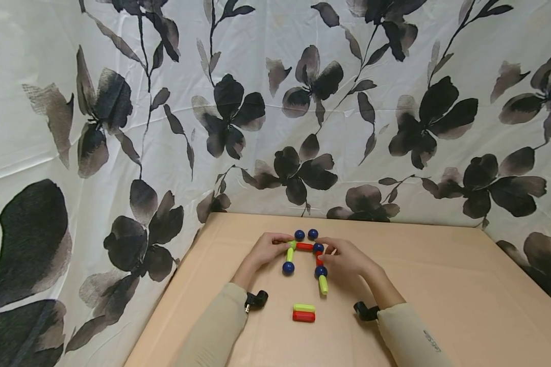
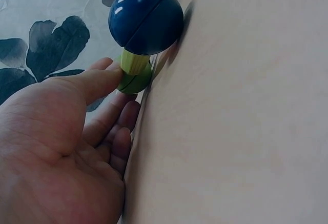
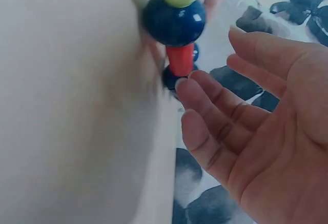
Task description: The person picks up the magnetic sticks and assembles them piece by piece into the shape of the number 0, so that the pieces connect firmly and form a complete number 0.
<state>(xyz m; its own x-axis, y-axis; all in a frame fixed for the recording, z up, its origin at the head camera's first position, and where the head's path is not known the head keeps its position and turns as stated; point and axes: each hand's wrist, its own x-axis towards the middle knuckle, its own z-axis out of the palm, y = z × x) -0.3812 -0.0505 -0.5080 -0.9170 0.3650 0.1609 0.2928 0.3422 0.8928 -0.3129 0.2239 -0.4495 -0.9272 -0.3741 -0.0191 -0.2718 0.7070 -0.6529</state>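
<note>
A chain of magnetic balls and rods lies on the table in a bent U shape. My left hand [image 1: 271, 245] pinches the green ball [image 2: 137, 80] at its back left corner between thumb and finger. From that ball a green rod [image 1: 290, 255] runs to a blue ball [image 1: 287, 268], and a red rod [image 1: 304, 246] runs right to another blue ball [image 1: 318, 247]. The right side goes on with a red rod [image 3: 180, 60], a blue ball [image 3: 174, 20] and a green rod [image 1: 323, 285]. My right hand [image 1: 346, 256] has its fingers loosely extended, fingertips right at the right side's red rod.
Two loose blue balls, one on the left [image 1: 299, 235] and one on the right [image 1: 313, 234], sit behind the chain. Nearer the front, a green rod [image 1: 304, 308] and a red rod [image 1: 304, 316] lie side by side. Floral cloth [image 1: 239, 193] hangs beyond the table [image 1: 418, 285].
</note>
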